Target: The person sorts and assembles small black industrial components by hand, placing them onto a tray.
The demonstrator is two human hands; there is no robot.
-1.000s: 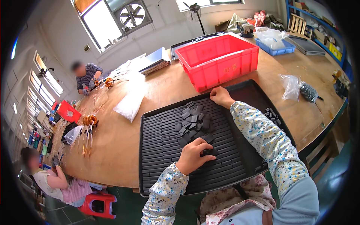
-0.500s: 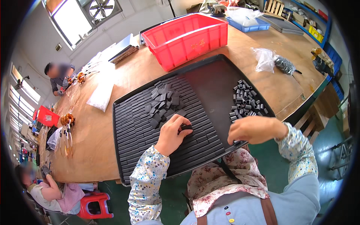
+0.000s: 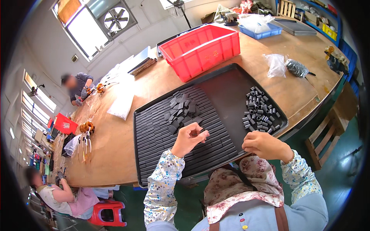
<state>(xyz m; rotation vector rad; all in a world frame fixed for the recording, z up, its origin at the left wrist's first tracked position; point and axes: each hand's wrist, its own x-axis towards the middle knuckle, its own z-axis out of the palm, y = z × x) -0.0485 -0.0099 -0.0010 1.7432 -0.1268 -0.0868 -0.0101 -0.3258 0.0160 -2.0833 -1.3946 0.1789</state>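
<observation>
A large black tray (image 3: 222, 82) lies at the table's near edge. Rows of flat black strips (image 3: 160, 144) fill its left part, with a loose heap of small flat black pieces (image 3: 181, 111) on top. Short black tubes (image 3: 257, 111) are scattered at its right end. My left hand (image 3: 188, 139) is over the rows just below the heap, thumb and fingers pinched on a small flat black piece, of which only a dark sliver shows. Near the tray's front right edge, below the tubes, my right hand (image 3: 266, 145) is closed; whatever its fingertips hold is hidden.
Beyond the tray stands a red crate (image 3: 208, 56), with a blue bin (image 3: 266, 34) farther right. A plastic bag (image 3: 275, 65) and a dark wrapped bundle (image 3: 296, 68) lie on the right. Two people sit at the left; a wooden pallet (image 3: 327, 142) stands beside the table.
My right hand has lifted away from the tray's front edge. My left hand stays over the rows, its fingers turned slightly. The whole view has shifted, moving the scene right and down.
</observation>
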